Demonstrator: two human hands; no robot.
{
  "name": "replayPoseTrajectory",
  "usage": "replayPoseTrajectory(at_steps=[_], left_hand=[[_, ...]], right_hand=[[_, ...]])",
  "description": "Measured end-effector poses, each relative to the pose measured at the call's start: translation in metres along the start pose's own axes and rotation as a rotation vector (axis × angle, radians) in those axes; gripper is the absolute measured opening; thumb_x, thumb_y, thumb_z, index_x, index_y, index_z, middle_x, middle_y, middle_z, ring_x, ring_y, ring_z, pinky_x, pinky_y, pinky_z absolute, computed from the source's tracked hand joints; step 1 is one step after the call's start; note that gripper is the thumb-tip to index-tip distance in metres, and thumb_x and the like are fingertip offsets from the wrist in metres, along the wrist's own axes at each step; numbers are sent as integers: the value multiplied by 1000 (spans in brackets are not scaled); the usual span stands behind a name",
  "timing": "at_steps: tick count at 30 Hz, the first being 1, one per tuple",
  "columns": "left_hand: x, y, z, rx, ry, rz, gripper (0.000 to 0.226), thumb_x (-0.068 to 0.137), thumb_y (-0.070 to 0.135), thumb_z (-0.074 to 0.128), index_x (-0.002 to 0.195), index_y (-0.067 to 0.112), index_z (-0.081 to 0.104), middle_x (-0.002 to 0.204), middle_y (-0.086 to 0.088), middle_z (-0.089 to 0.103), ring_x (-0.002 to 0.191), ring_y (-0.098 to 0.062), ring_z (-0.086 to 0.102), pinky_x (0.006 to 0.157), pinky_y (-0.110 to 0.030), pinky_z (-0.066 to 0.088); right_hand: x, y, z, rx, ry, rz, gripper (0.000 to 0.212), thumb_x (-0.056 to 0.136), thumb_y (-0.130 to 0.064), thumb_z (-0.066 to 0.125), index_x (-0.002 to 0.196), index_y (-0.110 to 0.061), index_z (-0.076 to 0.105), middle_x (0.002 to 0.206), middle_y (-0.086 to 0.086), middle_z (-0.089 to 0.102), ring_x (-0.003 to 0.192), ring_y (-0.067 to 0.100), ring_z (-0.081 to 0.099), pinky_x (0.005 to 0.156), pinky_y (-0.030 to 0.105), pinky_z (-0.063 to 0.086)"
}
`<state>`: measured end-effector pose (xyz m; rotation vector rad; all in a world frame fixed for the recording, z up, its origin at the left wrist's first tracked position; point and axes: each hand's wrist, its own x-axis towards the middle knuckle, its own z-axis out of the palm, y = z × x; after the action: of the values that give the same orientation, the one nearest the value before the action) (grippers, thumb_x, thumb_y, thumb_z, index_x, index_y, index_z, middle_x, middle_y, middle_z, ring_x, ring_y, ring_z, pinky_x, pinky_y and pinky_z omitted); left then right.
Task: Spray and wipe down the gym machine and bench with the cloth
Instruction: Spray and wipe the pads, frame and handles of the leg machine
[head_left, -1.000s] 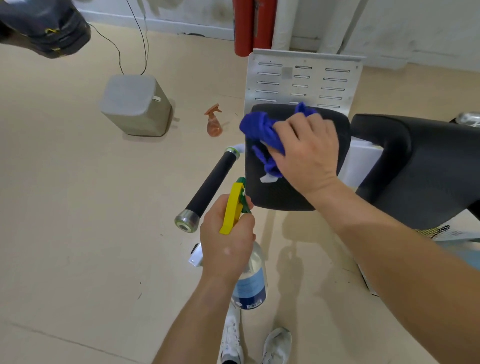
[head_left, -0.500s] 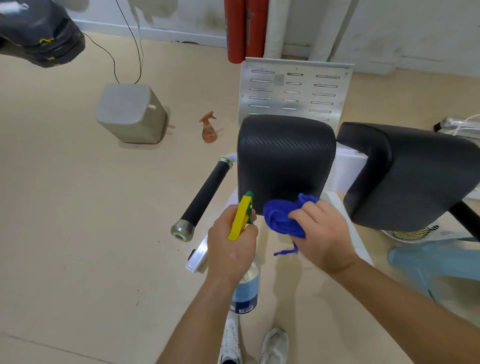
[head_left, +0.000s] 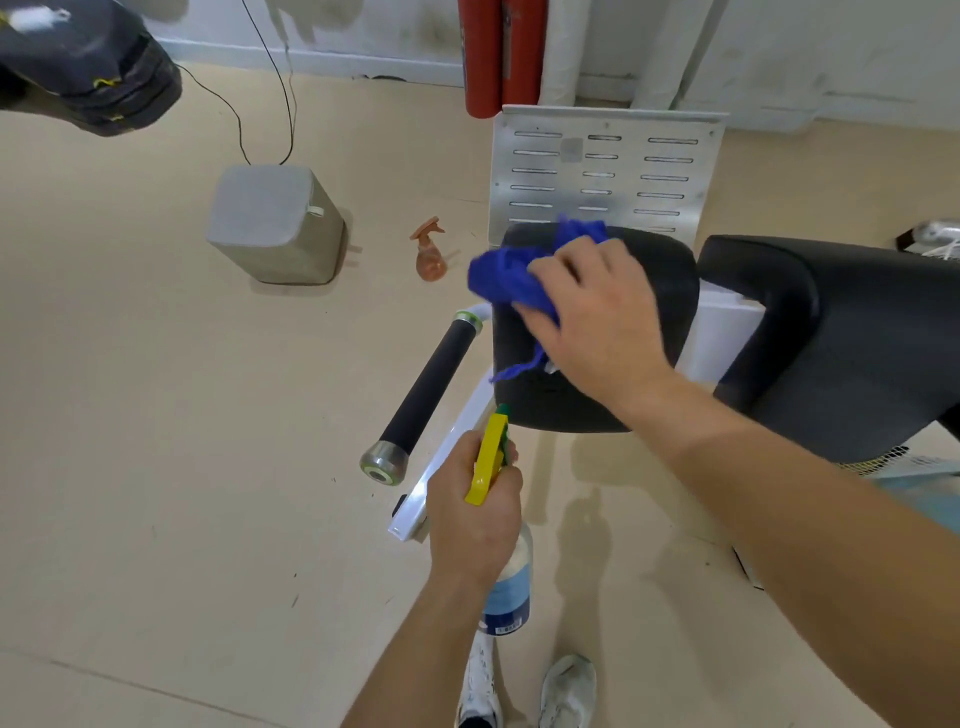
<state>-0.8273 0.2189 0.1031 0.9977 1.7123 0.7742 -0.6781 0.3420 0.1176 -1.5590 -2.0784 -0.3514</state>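
Observation:
My right hand (head_left: 597, 317) presses a crumpled blue cloth (head_left: 506, 278) onto the upper left of a black padded seat (head_left: 670, 291) of the gym machine. A larger black pad (head_left: 852, 338) sits to its right. My left hand (head_left: 475, 512) grips a spray bottle (head_left: 511, 582) with a yellow and green trigger head, held low in front of the seat, nozzle pointing toward it. A black foam handle bar (head_left: 428, 387) with a metal end cap juts out left of the seat.
A slotted metal plate (head_left: 608, 166) stands behind the seat. On the floor lie an orange spray bottle (head_left: 430, 252) and a grey box (head_left: 275, 223) with cables. Red cylinders (head_left: 501, 52) stand at the wall. A dark padded part (head_left: 88, 62) hangs top left. My shoes (head_left: 524, 686) are below.
My right hand has swept the blue cloth from the seat's near edge up to its far upper left. The left hand with the spray bottle has stayed roughly in place.

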Motion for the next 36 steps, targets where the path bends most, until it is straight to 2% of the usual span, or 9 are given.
replayPoseTrajectory(at_steps=[5, 7, 9, 14, 20, 25, 31, 33, 36], left_hand=[[4, 6, -9, -92, 55, 69, 25, 75, 11, 52, 90, 24, 68, 78, 2, 65, 63, -22, 56, 66, -54, 57], [7, 10, -9, -108, 92, 76, 27, 82, 4, 55, 87, 28, 66, 73, 7, 62, 57, -8, 51, 61, -49, 56], [11, 13, -10, -92, 102, 79, 31, 87, -2, 57, 88, 28, 65, 77, 7, 63, 60, -12, 54, 62, -49, 58], [9, 10, -7, -98, 78, 91, 27, 76, 13, 51, 87, 32, 66, 81, 0, 60, 60, -15, 50, 65, -59, 57], [4, 12, -3, -220, 173, 60, 32, 75, 12, 50, 81, 39, 66, 69, 20, 60, 59, -3, 53, 61, -51, 57], [9, 13, -9, -223, 210, 102, 22, 75, 10, 50, 87, 20, 66, 75, -6, 58, 59, -5, 50, 56, -40, 56], [14, 13, -12, -152, 229, 90, 33, 90, -6, 56, 91, 25, 67, 74, 7, 61, 59, -4, 52, 64, -47, 59], [12, 14, -7, -149, 218, 78, 28, 91, -9, 54, 93, 15, 67, 81, 2, 61, 60, -3, 53, 63, -44, 59], [7, 14, 3, -139, 187, 46, 23, 91, -8, 53, 91, 11, 66, 77, -8, 56, 59, -6, 52, 62, -36, 58]], right_hand=[[-43, -16, 37, -111, 24, -292, 7, 90, -20, 64, 92, -15, 61, 82, 7, 56, 74, 26, 46, 69, 37, 37], [-84, -6, 44, -136, -212, -574, 15, 84, -19, 70, 95, -17, 61, 87, 4, 60, 76, 25, 51, 70, 37, 42], [-121, 10, 43, -203, -438, -732, 31, 76, -21, 78, 100, -18, 60, 95, 1, 62, 81, 24, 52, 72, 35, 43], [-106, 45, 8, -225, -158, -506, 11, 87, -5, 63, 88, -16, 65, 79, 2, 56, 68, 25, 47, 64, 36, 35], [0, -2, 18, -164, 93, -227, 13, 95, -22, 56, 96, -14, 66, 86, 7, 63, 74, 27, 55, 71, 38, 38], [-20, -39, 52, -195, 77, -364, 20, 89, -4, 49, 83, -17, 62, 77, 3, 55, 66, 23, 45, 66, 35, 32], [-113, 7, 44, -139, -324, -647, 15, 85, -12, 63, 96, -18, 56, 90, 0, 60, 78, 23, 51, 72, 34, 42], [-128, 31, 28, -173, -377, -591, 16, 86, -7, 56, 97, -18, 58, 89, 1, 62, 77, 23, 54, 71, 34, 46], [-125, 56, -1, -248, -177, -334, 21, 89, -5, 51, 98, -16, 66, 82, 4, 58, 69, 27, 51, 68, 38, 42]])
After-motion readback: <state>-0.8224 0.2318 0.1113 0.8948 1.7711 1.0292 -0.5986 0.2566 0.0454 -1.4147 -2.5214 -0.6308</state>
